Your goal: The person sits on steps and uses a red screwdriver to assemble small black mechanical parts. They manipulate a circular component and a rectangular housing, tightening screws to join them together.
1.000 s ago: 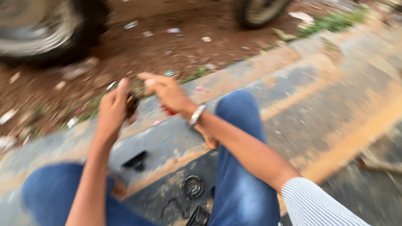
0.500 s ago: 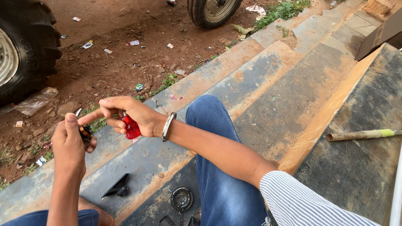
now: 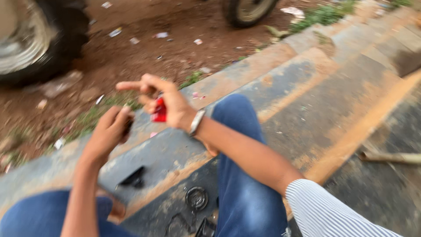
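Concrete steps beside red dirt. Right hand grasps red part; left hand, just beside it, grips dark piece. Parts still apart, joining apparently unfinished.

A small red object sits upright in the right hand, half hidden by fingers. The left hand grips something dark, too blurred to identify.
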